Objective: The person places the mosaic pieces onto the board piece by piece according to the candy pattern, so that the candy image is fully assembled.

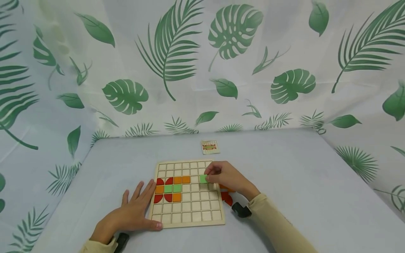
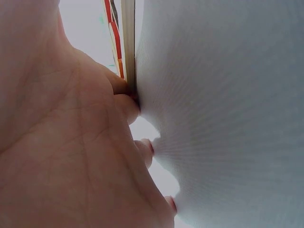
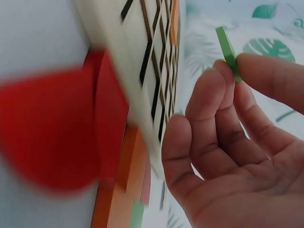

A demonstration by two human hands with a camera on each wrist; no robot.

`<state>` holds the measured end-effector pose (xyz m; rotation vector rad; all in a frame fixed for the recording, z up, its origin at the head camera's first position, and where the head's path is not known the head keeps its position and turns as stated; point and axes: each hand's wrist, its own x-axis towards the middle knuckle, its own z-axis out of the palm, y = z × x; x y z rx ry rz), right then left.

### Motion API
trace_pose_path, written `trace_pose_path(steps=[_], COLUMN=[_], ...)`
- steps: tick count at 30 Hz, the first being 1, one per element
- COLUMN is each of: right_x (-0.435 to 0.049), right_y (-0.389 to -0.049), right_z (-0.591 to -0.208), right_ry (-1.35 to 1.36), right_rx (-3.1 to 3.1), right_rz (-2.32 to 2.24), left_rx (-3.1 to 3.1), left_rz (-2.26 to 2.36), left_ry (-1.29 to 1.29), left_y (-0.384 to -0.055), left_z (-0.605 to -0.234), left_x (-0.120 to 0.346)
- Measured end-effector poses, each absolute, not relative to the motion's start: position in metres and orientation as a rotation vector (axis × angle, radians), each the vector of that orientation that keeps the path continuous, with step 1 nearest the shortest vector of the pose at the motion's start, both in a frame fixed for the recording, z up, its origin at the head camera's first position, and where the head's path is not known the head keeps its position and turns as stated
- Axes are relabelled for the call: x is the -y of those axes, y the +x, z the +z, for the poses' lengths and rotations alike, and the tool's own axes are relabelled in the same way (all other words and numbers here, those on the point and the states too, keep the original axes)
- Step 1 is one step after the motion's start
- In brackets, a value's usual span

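Note:
Between thumb and fingertips, my right hand (image 1: pixel 226 175) pinches a small square green tile (image 3: pixel 228 52). It holds the tile above the right half of a wooden grid board (image 1: pixel 196 207). Seated in the board's left columns are red leaf-shaped tiles (image 1: pixel 158 199), orange tiles (image 1: pixel 186 179) and two green tiles (image 1: pixel 172 188). My left hand (image 1: pixel 131 212) lies with fingers spread at the board's left side, its thumb by the near left corner. In the left wrist view, fingertips rest on the tabletop and touch the board's edge (image 2: pixel 128 38).
Behind the board lies a small pattern card (image 1: pixel 210 147) showing a red and tan figure on a grid. Loose red pieces (image 3: pixel 52 128) and orange pieces (image 3: pixel 126 175) lie against the board's right edge, partly under my right arm. Leaf-printed cloth walls (image 1: pixel 190 105) enclose the white table.

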<state>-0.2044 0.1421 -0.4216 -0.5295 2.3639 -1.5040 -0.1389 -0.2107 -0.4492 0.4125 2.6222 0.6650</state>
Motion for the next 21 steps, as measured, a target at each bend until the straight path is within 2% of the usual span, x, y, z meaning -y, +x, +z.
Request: trace_pose_path(steps=[21], right_x=[-0.093], right_y=[-0.204], right_z=[-0.43], right_ry=[-0.579], right_rx=[-2.324], right_rz=[-1.531], left_rx=[-2.616], left_rz=[0.607], left_ry=[0.401], left_y=[-0.137], left_z=[-0.441], left_x=[0.206])
